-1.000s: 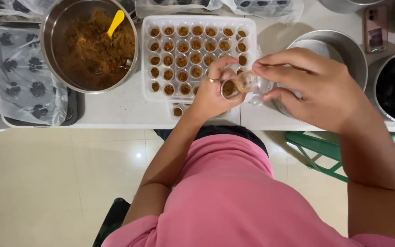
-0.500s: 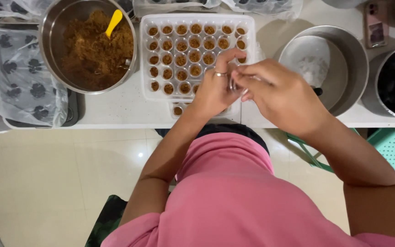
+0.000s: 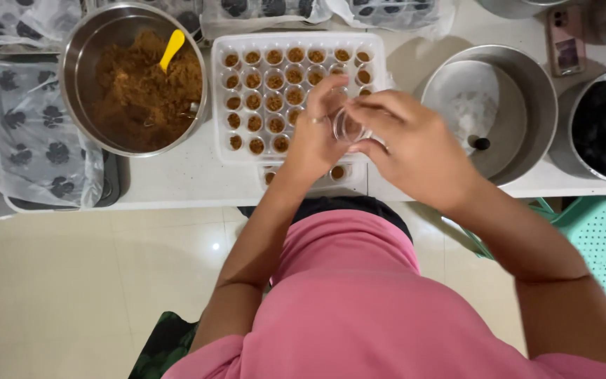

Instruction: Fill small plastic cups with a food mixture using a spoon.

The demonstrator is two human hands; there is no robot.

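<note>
Both hands are pinching one tiny clear plastic cup [image 3: 347, 127] just above the desk [image 3: 177, 179], left hand [image 3: 315, 137] and right hand [image 3: 415, 144] on its rim. It looks light, thin and crushable, so grip the rim gently. Beyond sits a white tray [image 3: 380, 67] of filled cups, then a steel bowl [image 3: 71, 77] of brown crumbly filling.

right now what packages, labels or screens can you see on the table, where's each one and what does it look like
Clear plastic bag: left edge of the table, over a dark tray, black flower-like shapes inside.
More clear bags: along the far edge, same dark shapes inside.
Phone: far right, flat pinkish rectangle, back up with camera lenses showing, so no screen visible.
Clear lidded cup: small and round, held between the left hand and right hand.
</note>
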